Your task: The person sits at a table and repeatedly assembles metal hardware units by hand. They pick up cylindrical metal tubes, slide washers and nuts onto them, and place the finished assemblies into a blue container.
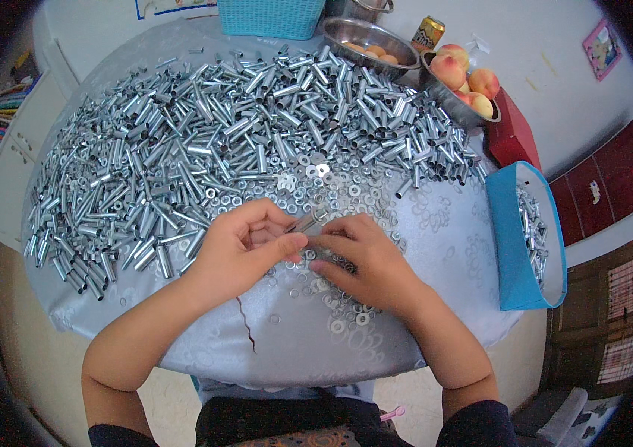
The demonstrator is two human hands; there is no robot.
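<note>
Your left hand [253,242] pinches a metal tube [304,223], its long axis slanting away rightward; your right hand [359,257] curls just beside the far end, what it holds I can't tell. Washers [322,192] lie beyond.

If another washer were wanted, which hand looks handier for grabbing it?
Probably the right hand: loose washers lie close beside it, while the left hand grips a metal tube. Whether the right hand also holds something is unclear.

The tubes [260,158] look smooth, glossy metal (the washers [362,319] likewise), the tablecloth [451,268] satiny fabric, the basket [268,16] plastic.
</note>
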